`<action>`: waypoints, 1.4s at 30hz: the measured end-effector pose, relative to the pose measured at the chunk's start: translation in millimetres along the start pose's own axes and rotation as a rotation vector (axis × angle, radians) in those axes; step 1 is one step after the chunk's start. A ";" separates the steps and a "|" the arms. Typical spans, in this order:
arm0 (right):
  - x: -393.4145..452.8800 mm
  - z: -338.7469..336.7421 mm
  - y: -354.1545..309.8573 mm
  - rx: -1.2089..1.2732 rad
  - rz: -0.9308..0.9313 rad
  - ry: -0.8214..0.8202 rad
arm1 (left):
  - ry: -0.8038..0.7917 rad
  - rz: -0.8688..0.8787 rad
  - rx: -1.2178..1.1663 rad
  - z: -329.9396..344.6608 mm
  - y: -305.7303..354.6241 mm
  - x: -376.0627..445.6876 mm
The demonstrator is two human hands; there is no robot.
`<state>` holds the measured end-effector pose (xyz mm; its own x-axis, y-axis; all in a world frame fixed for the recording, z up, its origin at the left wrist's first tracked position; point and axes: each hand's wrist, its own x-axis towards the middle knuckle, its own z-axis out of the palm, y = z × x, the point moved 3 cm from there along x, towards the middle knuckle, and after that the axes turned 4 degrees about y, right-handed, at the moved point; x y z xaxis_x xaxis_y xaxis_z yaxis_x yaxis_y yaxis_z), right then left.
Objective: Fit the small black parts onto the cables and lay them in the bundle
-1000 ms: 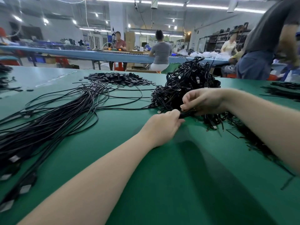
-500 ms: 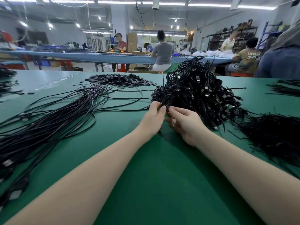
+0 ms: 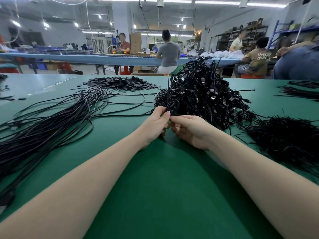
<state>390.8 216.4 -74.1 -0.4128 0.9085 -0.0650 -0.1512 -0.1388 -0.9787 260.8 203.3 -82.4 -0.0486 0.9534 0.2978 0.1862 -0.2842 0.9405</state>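
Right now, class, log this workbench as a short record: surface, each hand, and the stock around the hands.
surface: green table mat
left hand: pinches a looped black cable
right hand: fingers curled at the same cable
far centre: tangled cable pile
left: straight cable bundle
far left of pile: small black parts
right: heap of thin black strips

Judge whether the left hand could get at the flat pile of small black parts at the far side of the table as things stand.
Probably not at once: the left hand pinches a looped cable together with the right hand. Once freed, the way to the small black parts looks open, crossing only loose cables.
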 end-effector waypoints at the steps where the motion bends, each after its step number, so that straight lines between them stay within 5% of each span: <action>1: 0.0 0.1 0.1 -0.003 -0.014 0.027 | -0.001 -0.003 0.007 -0.2 -0.7 0.5; 5: 0.3 0.0 -2.1 -0.154 -0.143 0.157 | 0.045 -0.032 0.058 0.3 -4.4 2.1; 10: -1.5 -3.6 -12.7 -0.696 -0.504 0.374 | 0.108 -0.113 0.096 -2.5 -1.1 1.5; 21: -11.7 -5.2 -13.8 -1.042 -0.753 0.473 | 0.062 -0.168 -0.176 -8.8 8.4 -7.8; 25: -11.5 -8.2 -11.9 -1.031 -0.723 0.460 | 0.105 -0.098 -0.067 -8.9 11.2 -11.0; 30: -6.6 -7.2 -6.5 -0.959 -0.682 0.432 | 0.262 0.236 0.246 -8.7 18.6 -15.7; 33: -4.0 -15.9 -6.8 -0.885 -0.659 0.471 | 0.223 0.368 0.406 -3.3 19.0 -18.1; 42: 1.8 -19.6 -2.2 -0.712 -0.577 0.398 | 0.129 0.371 0.392 -0.5 17.1 -19.2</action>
<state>408.0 226.0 -75.9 -0.0954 0.8465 0.5237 0.3934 0.5154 -0.7613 264.4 180.1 -71.9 -0.0258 0.7696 0.6381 0.5640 -0.5158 0.6449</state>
